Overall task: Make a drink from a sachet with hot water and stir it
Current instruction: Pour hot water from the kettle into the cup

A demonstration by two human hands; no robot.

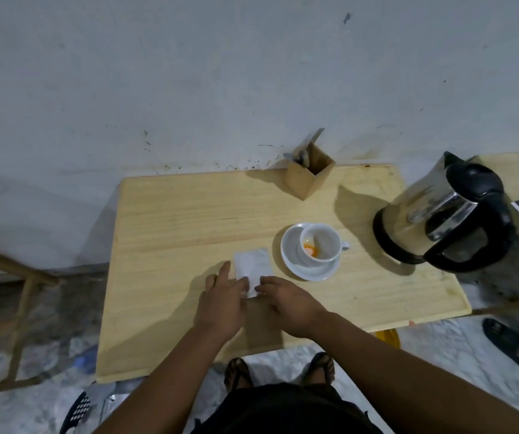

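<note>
A white sachet (253, 265) lies flat on the wooden table (173, 245), just left of the saucer. My left hand (222, 300) and my right hand (286, 300) both touch its near edge with their fingertips; whether they pinch it is unclear. A white cup (321, 244) stands on a white saucer (292, 261), with orange powder (310, 248) at its bottom. A steel kettle with black handle (443, 214) stands at the table's right side.
A wooden holder (310, 177) with spoons and forks stands at the back edge by the wall. A second table edge (515, 170) is at the far right. Sandalled feet and a wooden frame (23, 296) are on the floor.
</note>
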